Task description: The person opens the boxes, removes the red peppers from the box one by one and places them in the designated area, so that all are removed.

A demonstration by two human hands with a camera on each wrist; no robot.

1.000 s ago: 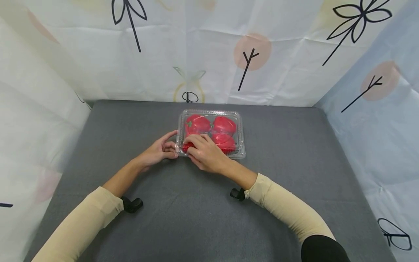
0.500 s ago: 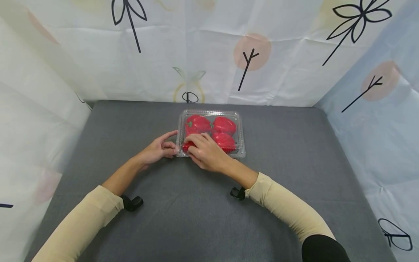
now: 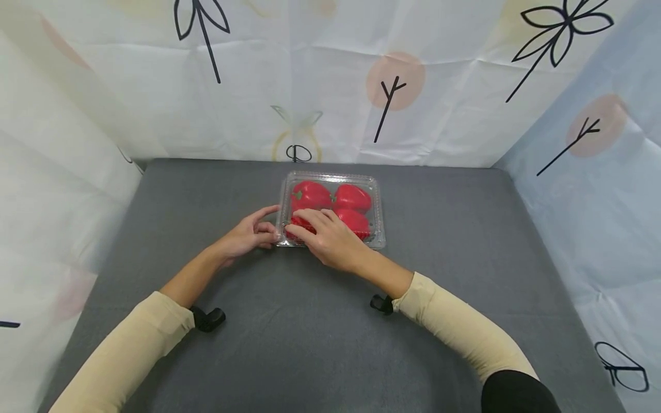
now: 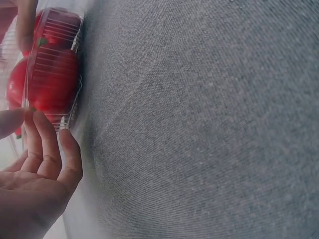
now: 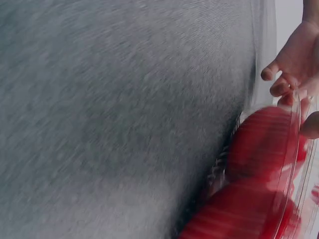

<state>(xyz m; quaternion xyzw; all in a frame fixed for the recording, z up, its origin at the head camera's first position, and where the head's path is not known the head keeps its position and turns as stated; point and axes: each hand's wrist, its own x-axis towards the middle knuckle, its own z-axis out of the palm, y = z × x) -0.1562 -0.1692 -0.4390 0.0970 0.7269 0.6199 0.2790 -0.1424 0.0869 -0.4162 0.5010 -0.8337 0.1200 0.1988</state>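
A clear plastic clamshell box [image 3: 381, 221] lies near the far side of the grey table, holding several red bell peppers [image 3: 353, 197] with green stems. My left hand [image 3: 247, 236] is at its left front corner. In the left wrist view, thumb and fingertips [image 4: 41, 119] pinch the box's rim. Over the front left part of the lid lies my right hand [image 3: 334, 242], palm down, fingers loosely bent with the tips at the plastic. It hides part of the front peppers. The right wrist view shows the box's front side with peppers [image 5: 264, 142] behind the ribbed wall.
The box stands on a grey cloth-covered table [image 3: 289, 332]. Behind it hangs a white patterned curtain [image 3: 330, 86], with more curtain at left and right. Black wrist straps [image 3: 207, 320] show at both sleeves.
My right hand has loosened from the front edge of the lid and shifted slightly, its fingers now straighter. My left hand stays at the left corner.
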